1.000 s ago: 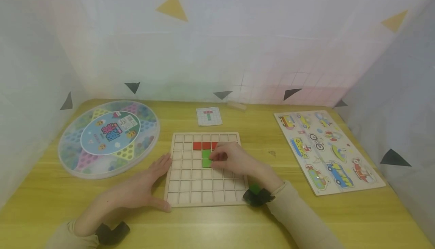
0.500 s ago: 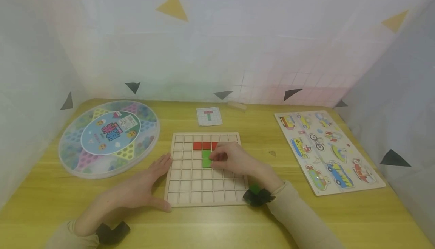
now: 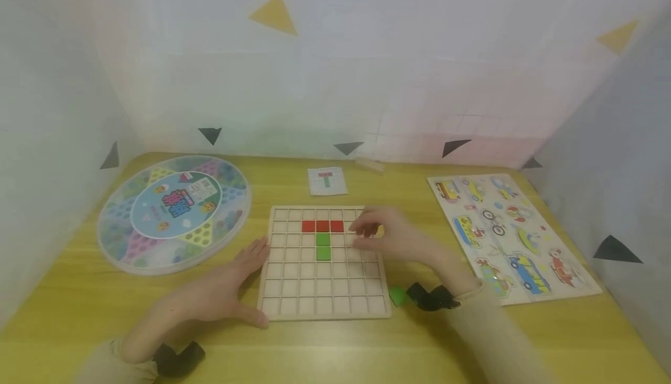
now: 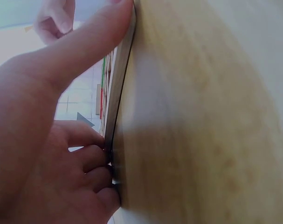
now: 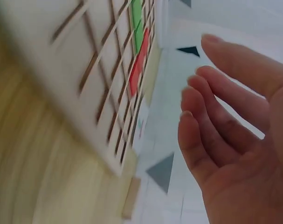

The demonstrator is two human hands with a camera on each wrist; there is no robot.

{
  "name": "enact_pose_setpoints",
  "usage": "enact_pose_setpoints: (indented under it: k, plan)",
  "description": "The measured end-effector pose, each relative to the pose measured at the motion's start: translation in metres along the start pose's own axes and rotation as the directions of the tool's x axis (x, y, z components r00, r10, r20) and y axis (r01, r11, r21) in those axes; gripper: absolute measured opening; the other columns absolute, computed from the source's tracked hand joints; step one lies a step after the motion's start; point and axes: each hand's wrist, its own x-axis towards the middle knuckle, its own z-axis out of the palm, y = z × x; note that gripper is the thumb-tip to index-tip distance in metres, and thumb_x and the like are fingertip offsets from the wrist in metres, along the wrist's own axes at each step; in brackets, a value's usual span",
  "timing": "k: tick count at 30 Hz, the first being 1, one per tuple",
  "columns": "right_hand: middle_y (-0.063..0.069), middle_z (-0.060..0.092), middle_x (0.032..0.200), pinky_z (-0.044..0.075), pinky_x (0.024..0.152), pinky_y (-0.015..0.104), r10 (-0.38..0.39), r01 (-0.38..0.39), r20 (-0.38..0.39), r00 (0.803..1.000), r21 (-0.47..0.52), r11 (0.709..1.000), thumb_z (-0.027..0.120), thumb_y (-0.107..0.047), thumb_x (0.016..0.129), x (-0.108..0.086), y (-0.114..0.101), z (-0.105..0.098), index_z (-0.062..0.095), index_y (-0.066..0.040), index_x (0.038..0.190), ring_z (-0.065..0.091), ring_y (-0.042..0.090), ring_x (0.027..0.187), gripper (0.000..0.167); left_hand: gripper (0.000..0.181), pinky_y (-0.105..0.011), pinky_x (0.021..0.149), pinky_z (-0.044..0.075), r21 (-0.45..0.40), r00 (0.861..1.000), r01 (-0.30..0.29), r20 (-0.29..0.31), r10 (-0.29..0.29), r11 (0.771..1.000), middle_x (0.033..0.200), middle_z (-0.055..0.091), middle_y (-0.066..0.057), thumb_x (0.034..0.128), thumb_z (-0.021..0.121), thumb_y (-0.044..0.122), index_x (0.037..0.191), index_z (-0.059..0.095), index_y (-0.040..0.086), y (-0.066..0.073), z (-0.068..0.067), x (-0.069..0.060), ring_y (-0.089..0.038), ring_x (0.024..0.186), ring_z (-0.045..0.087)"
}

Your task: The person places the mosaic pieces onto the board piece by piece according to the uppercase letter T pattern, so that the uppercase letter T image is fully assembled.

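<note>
In the head view a wooden grid board (image 3: pixel 289 288) lies on the table. A row of red square tiles (image 3: pixel 322 226) sits in its upper cells, with two green square tiles (image 3: pixel 323 246) below the middle one. My left hand (image 3: pixel 222 288) rests along the board's left edge, thumb near the front corner and fingertips touching the rim. Over the board's right side hovers my right hand (image 3: pixel 395 235); its fingers are apart from the thumb and hold nothing in the right wrist view. Beside the board's right edge lies a green piece (image 3: pixel 398 296), close to the right wrist strap.
Behind the board lies a small card (image 3: pixel 327 181) printed with a red and green T. A wooden block (image 3: pixel 370 166) is near the back wall. On the left is a round Chinese checkers box (image 3: pixel 175 206); on the right, a vehicle puzzle board (image 3: pixel 514 238).
My right hand has left the lower green tile and moved right, uncovering the third red tile and the green piece beside the board. The left hand keeps its place; the view shifts slightly.
</note>
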Motion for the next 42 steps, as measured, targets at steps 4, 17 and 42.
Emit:
enact_pose_setpoints:
  k: [4, 17, 42]
  plan:
    - [-0.007, 0.067, 0.09, 0.055, 0.077, 0.039, 0.012, -0.012, 0.006, 1.0, -0.016, 1.0, 0.078, -0.019, 0.087, -0.016, 0.009, -0.011, 0.075, -0.009, 0.106, 0.06, 0.014, 0.084, 0.021, 0.128, -0.059, 0.121, 0.015, 0.005, 1.0, 0.008, -0.004, -0.008, 1.0, 0.169, -0.001, -0.011, 0.0675, 0.078, 0.067, 0.16, 0.016, 0.005, -0.001, 0.001, 0.0, -0.039, 0.153, 0.003]
    - [-0.004, 0.072, 0.098, 0.056, 0.083, 0.028, 0.032, -0.036, -0.061, 0.998, -0.063, 0.997, 0.082, -0.024, 0.084, -0.064, 0.044, -0.029, 0.074, -0.016, 0.105, 0.065, 0.009, 0.091, 0.024, 0.127, -0.059, 0.121, 0.016, 0.003, 1.0, 0.011, 0.005, -0.011, 1.0, 0.169, 0.0, -0.01, 0.0681, 0.079, 0.067, 0.159, 0.017, 0.004, 0.001, -0.001, 0.0, -0.039, 0.154, 0.003]
    - [-0.01, 0.071, 0.106, 0.055, 0.092, 0.038, 0.139, -0.137, 0.046, 0.989, -0.044, 0.99, 0.082, -0.034, 0.082, -0.08, 0.06, -0.029, 0.072, -0.025, 0.109, 0.065, 0.011, 0.1, 0.03, 0.127, -0.059, 0.121, 0.017, 0.019, 1.0, 0.01, 0.008, -0.01, 1.0, 0.169, 0.0, -0.01, 0.0673, 0.078, 0.068, 0.159, 0.017, 0.005, 0.001, -0.001, 0.0, -0.038, 0.154, 0.003]
